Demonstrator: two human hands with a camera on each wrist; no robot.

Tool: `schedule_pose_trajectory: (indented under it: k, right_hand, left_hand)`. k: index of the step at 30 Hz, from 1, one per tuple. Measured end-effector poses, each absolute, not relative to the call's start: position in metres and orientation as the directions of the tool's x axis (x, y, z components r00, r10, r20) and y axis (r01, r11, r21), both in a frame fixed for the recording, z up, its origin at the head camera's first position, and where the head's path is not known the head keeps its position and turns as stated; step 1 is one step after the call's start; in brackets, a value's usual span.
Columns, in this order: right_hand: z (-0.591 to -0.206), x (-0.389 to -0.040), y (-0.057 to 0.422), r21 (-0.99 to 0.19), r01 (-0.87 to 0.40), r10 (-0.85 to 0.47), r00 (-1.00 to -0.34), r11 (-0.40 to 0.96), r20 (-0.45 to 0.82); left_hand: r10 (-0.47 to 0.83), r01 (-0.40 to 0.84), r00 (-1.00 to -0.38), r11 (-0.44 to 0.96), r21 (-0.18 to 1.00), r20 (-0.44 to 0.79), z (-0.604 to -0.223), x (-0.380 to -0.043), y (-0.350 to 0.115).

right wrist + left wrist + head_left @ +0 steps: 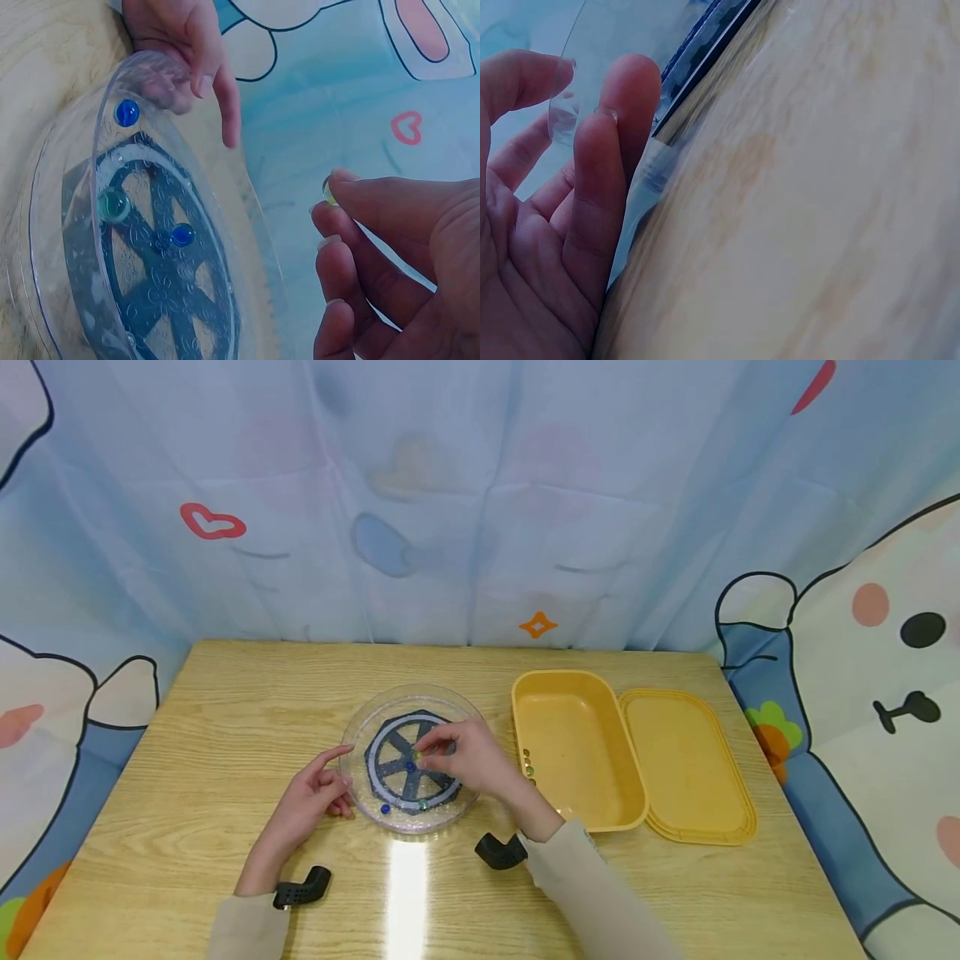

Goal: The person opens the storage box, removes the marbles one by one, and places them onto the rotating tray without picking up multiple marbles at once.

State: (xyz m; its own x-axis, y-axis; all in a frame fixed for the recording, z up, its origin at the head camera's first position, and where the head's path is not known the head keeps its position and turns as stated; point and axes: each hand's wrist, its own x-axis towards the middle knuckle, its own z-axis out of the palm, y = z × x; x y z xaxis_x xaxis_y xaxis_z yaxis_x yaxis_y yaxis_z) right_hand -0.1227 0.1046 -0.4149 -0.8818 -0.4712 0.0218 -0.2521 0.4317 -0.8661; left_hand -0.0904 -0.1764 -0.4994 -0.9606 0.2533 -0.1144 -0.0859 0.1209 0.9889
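A round clear plastic dish point(420, 692) with a dark wheel-like pattern stands on the table. Thumb and index finger of my right hand point(468, 758) pinch a yellowish-green glass marble point(328, 192) over the dish's middle. Inside the dish are a blue marble point(182, 235), another blue marble point(127, 112) near the wall and a green marble point(115, 205). My left hand point(309, 793) is at the dish's left side, its index fingertip at the rim and its other fingers loosely bent beside the wall.
Right of the dish stands a yellow plastic tub point(581, 752) with several small marbles point(528, 768) along its left side. Its yellow lid point(690, 768) lies flat to the right. A patterned curtain point(465, 527) hangs behind the wooden table point(247, 710).
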Motion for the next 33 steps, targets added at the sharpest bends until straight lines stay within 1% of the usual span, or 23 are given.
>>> schedule_pose_trajectory:
  k: [8,16,22,27,33]
  right_hand:
    - [-0.416,-0.123,0.104,-0.868,-0.245,-0.478,-0.879,0.431,0.011]
    - [-0.404,-0.127,0.119,-0.85,-0.165,-0.392,-0.918,0.5,-0.052]
    - [-0.39,-0.136,0.15,-0.834,-0.164,-0.313,-0.95,0.527,-0.011]
    - [-0.39,-0.145,0.186,-0.812,-0.148,-0.257,-0.966,0.565,-0.003]
    - [-0.398,-0.156,0.225,-0.827,-0.121,-0.253,-0.967,0.55,-0.027]
  left_hand:
    - [0.249,-0.084,-0.962,0.131,0.988,-0.115,-0.498,-0.089,-0.176]
    - [0.25,-0.083,-0.961,0.133,0.988,-0.115,-0.497,-0.089,-0.176]
    - [0.25,-0.084,-0.961,0.131,0.988,-0.115,-0.497,-0.089,-0.176]
    - [0.258,-0.079,-0.96,0.126,0.989,-0.109,-0.497,-0.09,-0.175]
    - [0.254,-0.079,-0.961,0.131,0.988,-0.111,-0.497,-0.089,-0.175]
